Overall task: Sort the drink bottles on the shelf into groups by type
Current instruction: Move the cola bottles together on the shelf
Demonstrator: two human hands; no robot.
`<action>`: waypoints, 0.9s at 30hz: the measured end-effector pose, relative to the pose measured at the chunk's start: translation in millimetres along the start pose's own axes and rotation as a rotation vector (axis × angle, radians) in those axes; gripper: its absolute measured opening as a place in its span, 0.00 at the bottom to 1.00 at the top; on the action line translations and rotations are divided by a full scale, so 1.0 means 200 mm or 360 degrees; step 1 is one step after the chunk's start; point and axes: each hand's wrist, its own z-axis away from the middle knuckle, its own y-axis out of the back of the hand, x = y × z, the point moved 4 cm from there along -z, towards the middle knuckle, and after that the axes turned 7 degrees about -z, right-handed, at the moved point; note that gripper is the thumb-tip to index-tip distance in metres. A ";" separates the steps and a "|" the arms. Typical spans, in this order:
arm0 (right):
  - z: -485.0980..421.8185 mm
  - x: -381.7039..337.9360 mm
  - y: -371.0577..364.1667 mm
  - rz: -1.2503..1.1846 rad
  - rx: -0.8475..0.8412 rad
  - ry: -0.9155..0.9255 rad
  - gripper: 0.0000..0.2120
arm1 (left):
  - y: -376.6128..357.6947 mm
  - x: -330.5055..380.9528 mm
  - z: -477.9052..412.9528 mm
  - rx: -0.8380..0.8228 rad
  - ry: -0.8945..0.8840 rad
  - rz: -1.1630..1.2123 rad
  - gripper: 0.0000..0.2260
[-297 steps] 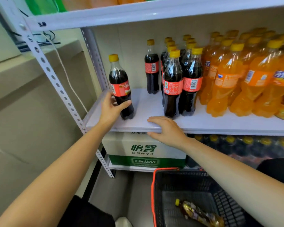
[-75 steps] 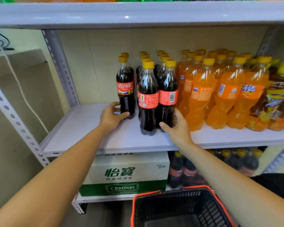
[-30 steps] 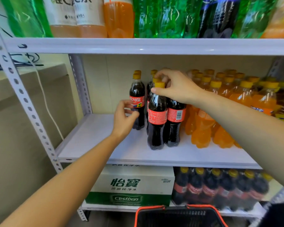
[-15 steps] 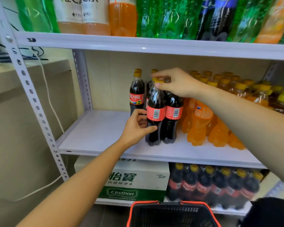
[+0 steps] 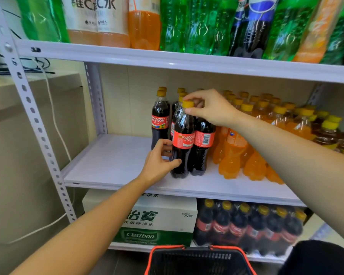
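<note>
Gripping the front cola bottle (image 5: 183, 139) low on its body with the curled left hand (image 5: 157, 163); pinching its yellow cap (image 5: 187, 104) with the right hand (image 5: 209, 108). Upright on the middle shelf (image 5: 111, 161), just beside orange soda bottles (image 5: 232, 151).

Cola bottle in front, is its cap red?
No, the front cola bottle has a yellow cap; only its label is red.
</note>
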 end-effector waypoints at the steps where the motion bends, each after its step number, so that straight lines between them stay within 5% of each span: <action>1: 0.00 0.01 0.00 0.0004 0.0050 -0.0009 0.18 | -0.01 0.02 0.01 0.0006 -0.0011 -0.0059 0.32; 4: 0.00 0.00 -0.03 0.0032 0.0161 -0.0031 0.19 | -0.03 0.04 0.01 0.0079 0.0016 -0.0223 0.36; 9: 0.04 -0.01 0.04 0.0122 0.0196 0.0053 0.25 | -0.03 0.03 0.00 0.0141 -0.0026 -0.0281 0.27; 16: 0.11 0.11 0.17 0.0421 0.0047 -0.0062 0.19 | -0.04 0.03 0.03 0.0159 -0.0014 -0.0277 0.27; 20: 0.10 0.10 0.20 0.0491 0.0082 -0.0081 0.21 | -0.04 0.11 0.10 0.0451 0.0030 -0.0377 0.28; 27: 0.17 0.11 0.26 0.0158 -0.0129 -0.0116 0.18 | -0.22 0.28 0.21 0.0541 -0.0095 -0.0512 0.16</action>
